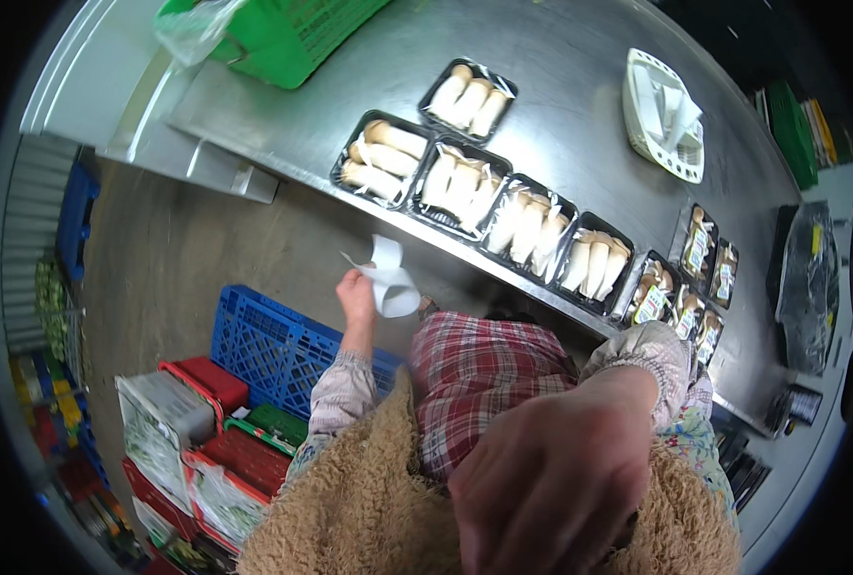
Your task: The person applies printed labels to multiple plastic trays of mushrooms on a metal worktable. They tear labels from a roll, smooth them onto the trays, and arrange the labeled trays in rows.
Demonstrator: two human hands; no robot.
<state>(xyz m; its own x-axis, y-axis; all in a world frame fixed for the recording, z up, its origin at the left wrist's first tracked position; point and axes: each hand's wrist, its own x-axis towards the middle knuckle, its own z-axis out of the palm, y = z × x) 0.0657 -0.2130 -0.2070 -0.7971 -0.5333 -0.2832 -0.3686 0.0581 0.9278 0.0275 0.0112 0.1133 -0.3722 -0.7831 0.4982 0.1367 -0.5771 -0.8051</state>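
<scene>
White and paper-like, a curled strip (395, 299) is gripped at its lower left edge between the closed fingertips of the left hand (354, 295), left of the frame's centre. From those fingers it is looped away to the right, with one end pointed upward, clear of the table's edge. The nearest mushroom packs (529, 230) are set up and to the right of it, in a slanting row whose long axis is run from upper centre toward lower right. By the left hand the strip is held much closer than by the right hand (556, 470), which is seen large at lower centre, close to the lens, with its fingers curled inward; whether anything is pinched there cannot be told.

In the packs, pale, smooth, thick-stemmed mushrooms with tan caps are bedded in black trays under glossy clear film. Coloured labels are borne by the smaller packs (651, 302) at right. All are rested on a brushed, glare-streaked steel table (551, 105). At upper right, rolled white paper is held in a slotted cream plastic basket (671, 168). Red plaid cloth (484, 369) and shaggy tan fleece (350, 489) are worn below, and a latticed blue plastic crate (273, 335) is stood at left.
</scene>
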